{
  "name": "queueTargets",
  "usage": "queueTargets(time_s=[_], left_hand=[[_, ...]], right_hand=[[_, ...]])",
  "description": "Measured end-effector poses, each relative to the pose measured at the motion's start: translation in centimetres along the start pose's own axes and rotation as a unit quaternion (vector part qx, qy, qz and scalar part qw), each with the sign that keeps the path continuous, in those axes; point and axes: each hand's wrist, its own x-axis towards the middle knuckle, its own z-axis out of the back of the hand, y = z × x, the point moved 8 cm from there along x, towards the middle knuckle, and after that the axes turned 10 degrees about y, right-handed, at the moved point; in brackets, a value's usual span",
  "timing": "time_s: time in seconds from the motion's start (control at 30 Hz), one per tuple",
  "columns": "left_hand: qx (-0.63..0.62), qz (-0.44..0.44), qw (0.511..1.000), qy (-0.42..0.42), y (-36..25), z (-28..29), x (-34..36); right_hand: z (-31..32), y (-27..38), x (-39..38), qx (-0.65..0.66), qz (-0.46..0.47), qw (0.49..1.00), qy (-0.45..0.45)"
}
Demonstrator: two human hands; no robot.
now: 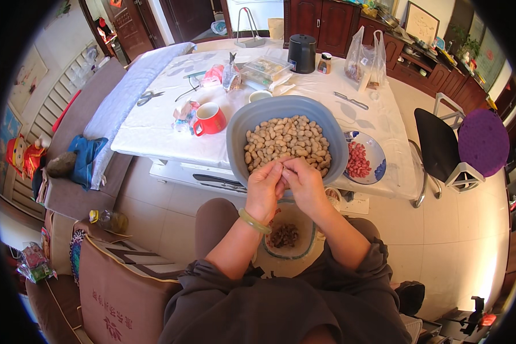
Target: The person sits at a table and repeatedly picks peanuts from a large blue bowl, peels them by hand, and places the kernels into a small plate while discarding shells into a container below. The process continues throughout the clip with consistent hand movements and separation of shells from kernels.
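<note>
My left hand (264, 187) and my right hand (302, 180) meet at the near rim of a blue-grey basin (235, 135), thumbs and fingers pinched together. Whatever lies between the fingertips is hidden. Unshelled peanuts (289, 137) heap up inside the basin. To its right, a white plate with blue patterning (375, 150) carries shelled red-skinned peanuts (358, 161). Below my hands, between my knees, stands a clear-sided container (308, 243) with dark brown bits (283, 235) at its bottom. A pale green bangle circles my left wrist.
Left of the basin are a red mug (210, 119) and scissors (149, 98). A knife (351, 100), black canister (302, 53), small jar (324, 63) and plastic bag (366, 60) lie farther back on the table. A black chair (436, 143) stands at the right, a cushioned bench (86, 97) at the left.
</note>
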Motion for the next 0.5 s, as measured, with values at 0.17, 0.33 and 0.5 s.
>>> queueTargets(time_s=[0.17, 0.33, 0.5], left_hand=[[-0.024, -0.002, 1.0, -0.014, 0.0, -0.1, -0.2], [-0.112, 0.011, 0.993, 0.021, 0.4, -0.1, 0.2], [-0.177, 0.019, 0.983, 0.05, 0.9, 0.3, 0.6]], right_hand=[[0.0, 0.6, 0.0, 0.119, -0.046, 0.992, -0.006], [0.0, -0.5, 0.2, 0.235, -0.103, 0.966, 0.019], [-0.2, -0.4, 0.2, 0.288, -0.1, 0.952, 0.031]])
